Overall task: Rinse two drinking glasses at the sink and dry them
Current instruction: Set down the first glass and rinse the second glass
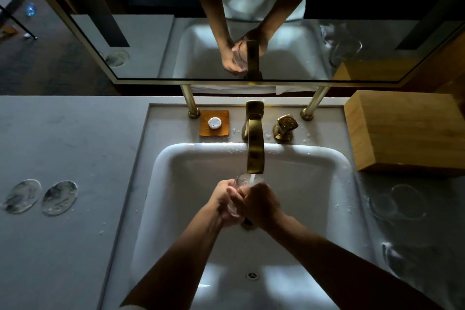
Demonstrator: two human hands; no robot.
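Both hands meet over the middle of the basin: the left hand and the right hand are wrapped together around one drinking glass, fingers curled on its wall, its mouth tipped up toward twelve o'clock under the stream from the brass faucet spout. To rinse it well, I judge the grip should stay low on the wall so the rim sits clear beneath the water, turning the glass so the flow reaches all round, and keeping the rim off the spout tip, which is just beside it. The white sink leaves open room toward six o'clock, above the drain. At three o'clock, on the wet counter, what looks like a second clear glass lies well apart; a wooden box stands at two o'clock, and the tap handle and soap dish sit behind the spout.
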